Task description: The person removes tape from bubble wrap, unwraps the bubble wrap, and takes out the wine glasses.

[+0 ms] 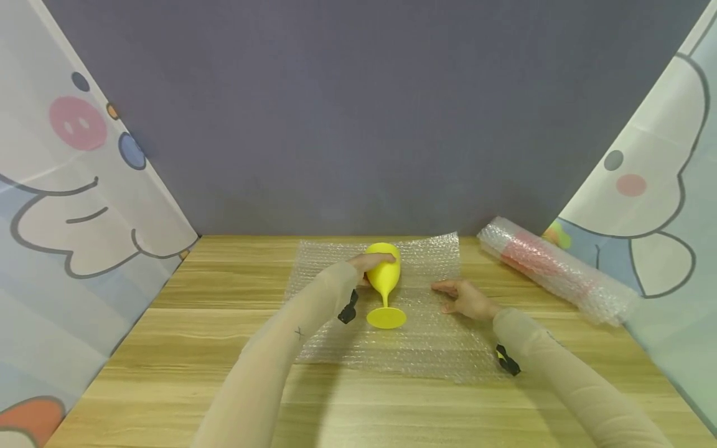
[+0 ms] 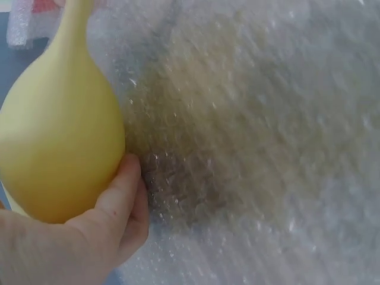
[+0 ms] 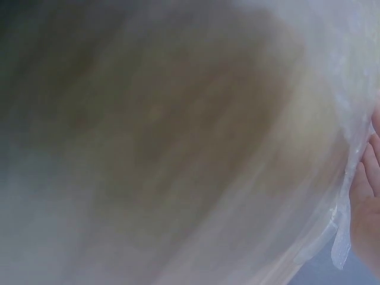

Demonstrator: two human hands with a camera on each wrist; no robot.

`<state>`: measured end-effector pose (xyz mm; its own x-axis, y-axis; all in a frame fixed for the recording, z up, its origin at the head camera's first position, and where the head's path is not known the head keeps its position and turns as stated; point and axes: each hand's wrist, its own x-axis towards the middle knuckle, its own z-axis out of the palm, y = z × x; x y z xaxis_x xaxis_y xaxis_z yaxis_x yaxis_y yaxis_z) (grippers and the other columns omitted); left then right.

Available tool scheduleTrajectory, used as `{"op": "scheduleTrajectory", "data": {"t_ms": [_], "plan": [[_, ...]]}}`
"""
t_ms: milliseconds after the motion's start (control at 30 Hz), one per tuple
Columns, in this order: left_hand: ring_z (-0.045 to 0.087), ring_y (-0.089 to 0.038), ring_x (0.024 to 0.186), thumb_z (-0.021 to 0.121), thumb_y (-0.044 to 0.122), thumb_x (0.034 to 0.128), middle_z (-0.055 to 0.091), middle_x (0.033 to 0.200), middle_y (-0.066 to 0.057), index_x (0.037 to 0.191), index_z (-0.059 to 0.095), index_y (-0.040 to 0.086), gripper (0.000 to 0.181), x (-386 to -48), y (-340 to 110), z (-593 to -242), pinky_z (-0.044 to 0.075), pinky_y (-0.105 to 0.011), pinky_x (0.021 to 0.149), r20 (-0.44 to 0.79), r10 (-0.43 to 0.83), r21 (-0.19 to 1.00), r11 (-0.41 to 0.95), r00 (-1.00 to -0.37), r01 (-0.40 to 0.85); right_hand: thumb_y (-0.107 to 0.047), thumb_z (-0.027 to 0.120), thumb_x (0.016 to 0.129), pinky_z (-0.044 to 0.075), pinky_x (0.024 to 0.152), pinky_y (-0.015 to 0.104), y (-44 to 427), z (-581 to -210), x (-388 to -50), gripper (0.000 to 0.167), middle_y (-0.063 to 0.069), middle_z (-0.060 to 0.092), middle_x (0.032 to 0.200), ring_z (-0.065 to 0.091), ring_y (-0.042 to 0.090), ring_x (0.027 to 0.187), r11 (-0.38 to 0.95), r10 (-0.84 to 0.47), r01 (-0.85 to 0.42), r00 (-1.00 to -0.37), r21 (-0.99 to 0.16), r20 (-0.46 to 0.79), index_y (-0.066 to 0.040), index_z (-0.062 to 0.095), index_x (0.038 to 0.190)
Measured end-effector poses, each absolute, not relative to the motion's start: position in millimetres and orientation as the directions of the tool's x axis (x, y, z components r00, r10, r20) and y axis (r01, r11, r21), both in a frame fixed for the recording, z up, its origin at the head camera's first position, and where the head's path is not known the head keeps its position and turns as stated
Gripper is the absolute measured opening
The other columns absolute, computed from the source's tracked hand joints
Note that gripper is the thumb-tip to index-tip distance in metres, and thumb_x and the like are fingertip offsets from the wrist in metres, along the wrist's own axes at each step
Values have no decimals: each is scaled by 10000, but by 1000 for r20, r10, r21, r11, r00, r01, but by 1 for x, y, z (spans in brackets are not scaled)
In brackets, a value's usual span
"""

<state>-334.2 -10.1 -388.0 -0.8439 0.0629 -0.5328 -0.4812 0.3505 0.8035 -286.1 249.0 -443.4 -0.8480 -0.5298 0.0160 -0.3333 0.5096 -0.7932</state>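
Observation:
A yellow goblet (image 1: 386, 286) is over a sheet of bubble wrap (image 1: 426, 336), its bowl away from me and its round foot towards me. I cannot tell whether it touches the sheet. My left hand (image 1: 372, 262) grips the bowl, with fingers on both sides, and in the left wrist view the fingers (image 2: 124, 190) curve round the yellow bowl (image 2: 65, 130). To the right of the goblet, my right hand (image 1: 467, 300) is over the right part of the sheet with fingers extended. In the right wrist view only some fingers (image 3: 369, 172) show, beside the blurred plastic edge.
A roll of bubble wrap (image 1: 554, 267) with a red part showing through lies at the back right of the wooden table (image 1: 213, 348). A dark grey panel (image 1: 358, 124) stands behind the table, and printed cartoon sheets (image 1: 84, 205) flank both sides.

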Motion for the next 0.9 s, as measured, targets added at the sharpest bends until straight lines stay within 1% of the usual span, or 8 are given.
{"op": "scheduleTrajectory", "data": {"t_ms": [167, 400, 600, 733, 800, 833, 900], "plan": [[550, -233, 975, 715, 396, 721, 526, 1105, -104, 1257, 411, 44, 709, -335, -14, -390, 515, -346, 846, -544, 104, 811, 319, -832, -490, 47, 664, 748, 306, 1044, 525, 249, -444, -286, 558, 316, 438, 1306, 375, 464, 1239, 500, -537, -336, -844, -798, 19, 147, 445, 1251], [585, -216, 945, 744, 421, 683, 556, 1100, -72, 1195, 442, 98, 676, -368, -19, -425, 538, -308, 711, -560, 149, 813, 288, -815, -507, 39, 667, 749, 301, 1046, 524, 250, -446, -288, 564, 316, 435, 1309, 372, 463, 1241, 502, -542, -340, -840, -795, 17, 148, 440, 1254], [589, -210, 933, 685, 357, 757, 557, 1086, -82, 1190, 447, 75, 568, -349, -20, -406, 541, -313, 766, -541, 217, 837, 229, -812, -497, 36, 673, 744, 299, 1043, 522, 250, -448, -290, 560, 316, 445, 1300, 379, 465, 1234, 502, -540, -345, -841, -793, 24, 147, 451, 1246], [591, -231, 964, 647, 314, 803, 553, 1127, -109, 1225, 440, 50, 540, -339, -20, -395, 537, -342, 819, -512, 279, 859, 174, -812, -482, 26, 675, 746, 297, 1043, 530, 250, -447, -290, 566, 318, 439, 1304, 373, 471, 1235, 512, -544, -349, -839, -785, 18, 147, 446, 1249], [588, -244, 987, 644, 295, 811, 553, 1135, -116, 1235, 437, 41, 536, -336, -21, -391, 535, -354, 830, -505, 291, 863, 150, -813, -482, 28, 673, 749, 293, 1047, 529, 251, -447, -290, 566, 317, 435, 1308, 367, 469, 1240, 512, -544, -344, -839, -787, 13, 145, 443, 1253], [589, -241, 988, 659, 303, 803, 554, 1132, -113, 1237, 436, 41, 554, -341, -22, -397, 536, -358, 827, -485, 299, 874, 135, -822, -467, 33, 671, 749, 291, 1047, 531, 251, -447, -290, 564, 320, 432, 1308, 365, 472, 1240, 509, -544, -342, -839, -790, 13, 148, 442, 1251], [586, -246, 1000, 663, 298, 800, 559, 1122, -106, 1231, 441, 43, 548, -338, -23, -394, 533, -363, 829, -465, 289, 885, 137, -837, -444, 37, 667, 752, 288, 1048, 533, 251, -447, -289, 561, 323, 428, 1310, 360, 474, 1242, 505, -545, -340, -838, -793, 12, 150, 440, 1252]]}}
